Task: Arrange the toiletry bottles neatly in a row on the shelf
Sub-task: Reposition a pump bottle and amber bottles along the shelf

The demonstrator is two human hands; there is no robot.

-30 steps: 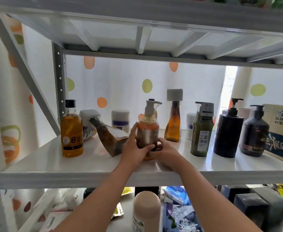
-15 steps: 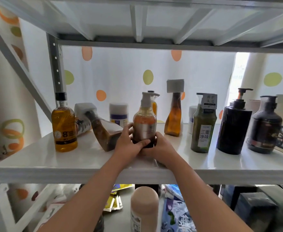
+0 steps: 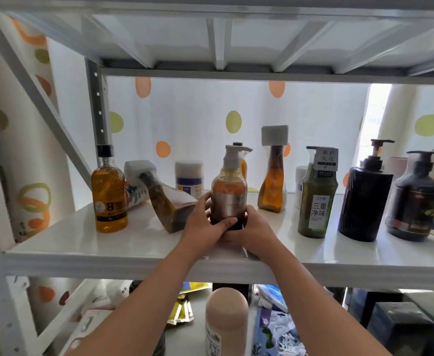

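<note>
Head view: both hands wrap the base of a clear pump bottle with amber liquid and a white pump (image 3: 228,186), upright at mid-front of the white metal shelf (image 3: 82,242). Left hand (image 3: 205,222) fingers curl across its front; right hand (image 3: 255,228) cups its right side. Just left, a brown bottle with a white cap (image 3: 164,199) lies tipped over, touching the left hand. Further left stands a black-capped bottle of golden liquid (image 3: 109,194). To the right: amber tapered bottle (image 3: 272,183), green-filled bottle (image 3: 316,199), two dark pump bottles (image 3: 365,199).
</note>
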